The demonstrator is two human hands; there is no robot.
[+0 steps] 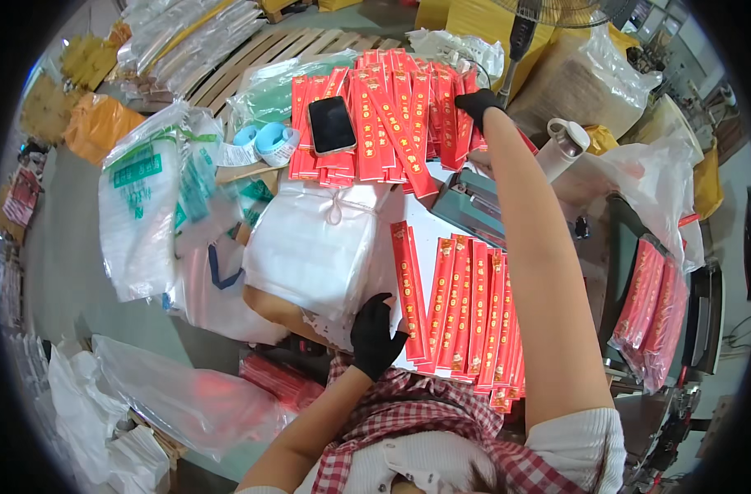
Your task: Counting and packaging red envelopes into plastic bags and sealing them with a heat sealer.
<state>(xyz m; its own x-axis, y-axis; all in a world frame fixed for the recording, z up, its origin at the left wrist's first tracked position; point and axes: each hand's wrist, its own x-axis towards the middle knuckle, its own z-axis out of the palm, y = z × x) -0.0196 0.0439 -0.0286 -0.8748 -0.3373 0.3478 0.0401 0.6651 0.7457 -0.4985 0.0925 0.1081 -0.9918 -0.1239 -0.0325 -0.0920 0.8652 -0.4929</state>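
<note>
Both my hands wear black gloves. My left hand is at the near edge of the table, its fingers apart and nothing seen in them. It lies beside the lower end of a row of long, narrow red packets with gold print. My right hand reaches far forward to the right end of a heaped pile of the same red packets. Its fingers curl over packets there; the fingertips are partly hidden. A black-screened phone lies on the pile. My right forearm covers part of the row's right side.
Left of the row is a tied stack of clear plastic bags. Label rolls stand behind it. A grey-green tray sits between pile and row. At right are a white bottle and bagged red packets. A fan stands behind.
</note>
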